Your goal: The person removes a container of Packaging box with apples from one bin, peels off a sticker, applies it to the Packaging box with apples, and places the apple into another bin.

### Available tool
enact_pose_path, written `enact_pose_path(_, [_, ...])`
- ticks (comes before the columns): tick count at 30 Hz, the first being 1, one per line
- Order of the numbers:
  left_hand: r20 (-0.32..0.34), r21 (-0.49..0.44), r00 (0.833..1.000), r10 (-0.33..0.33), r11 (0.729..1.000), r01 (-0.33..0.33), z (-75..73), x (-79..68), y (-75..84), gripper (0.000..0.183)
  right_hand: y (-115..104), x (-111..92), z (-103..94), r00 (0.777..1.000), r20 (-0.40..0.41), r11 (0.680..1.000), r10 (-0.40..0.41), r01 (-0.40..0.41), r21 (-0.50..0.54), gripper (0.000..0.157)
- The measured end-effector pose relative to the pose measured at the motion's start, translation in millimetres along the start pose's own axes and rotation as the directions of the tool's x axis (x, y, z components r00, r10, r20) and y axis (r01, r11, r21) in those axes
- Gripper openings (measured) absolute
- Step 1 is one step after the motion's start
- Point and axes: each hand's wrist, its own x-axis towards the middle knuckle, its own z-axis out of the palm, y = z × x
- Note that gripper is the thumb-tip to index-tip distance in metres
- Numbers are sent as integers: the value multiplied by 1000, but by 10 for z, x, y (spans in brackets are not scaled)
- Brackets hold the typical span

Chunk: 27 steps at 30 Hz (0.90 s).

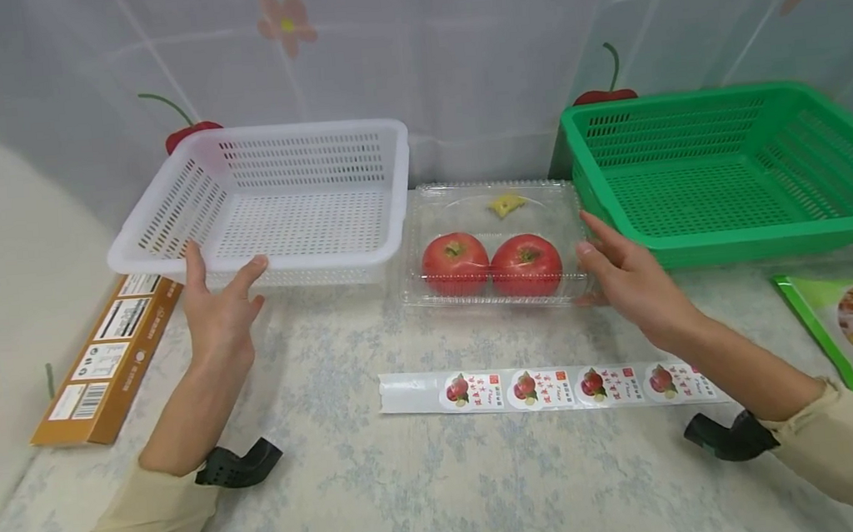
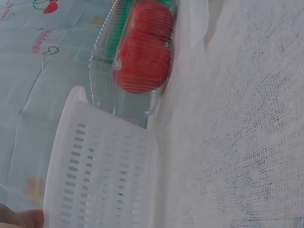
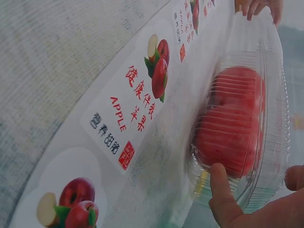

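My left hand (image 1: 219,307) is at the front rim of a white plastic basket (image 1: 389,244), thumb and forefinger on the rim and another fingertip below it. In the left wrist view only a bit of finger (image 2: 31,217) shows beside the basket wall. My right hand (image 1: 634,283) holds the right end of a clear plastic clamshell box (image 1: 491,186). Its thumb is on top, and one fingertip (image 3: 218,173) touches the side in the right wrist view. Inside the box sit two red apples (image 1: 455,264), with a small yellow piece (image 1: 507,204) behind them.
A green basket (image 1: 740,237) stands right of the box. A strip of apple stickers (image 1: 421,393) lies in front. At the left is an orange-brown carton (image 1: 114,357); at the right edge, a green-edged food packet (image 1: 823,335). Behind hangs a patterned curtain (image 1: 471,62).
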Motion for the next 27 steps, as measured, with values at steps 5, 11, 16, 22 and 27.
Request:
enact_pose_path(5, [37,-11,999,-5,1000,6,1,-2,9,99,12,-210,1,988,-3,961,-156,151,-230,62])
enact_pose_path(11, [185,-106,983,-16,994,37,-108,-36,58,94,-28,-529,111,903,-112,826,-416,323,-461,57])
enact_pose_path(16, [122,-115,993,6,993,8,-88,-169,39,83,-41,-656,271,836,-104,768,-540,438,-466,49])
enact_pose_path(22, [94,-91,991,91,992,-82,125,-497,-88,39,-61,-631,557,874,119,800,-471,480,-360,36])
enact_pose_path(27, [465,282,881,89,928,-243,272,-750,-258,34,-76,-502,824,863,286,789,-416,499,-358,30])
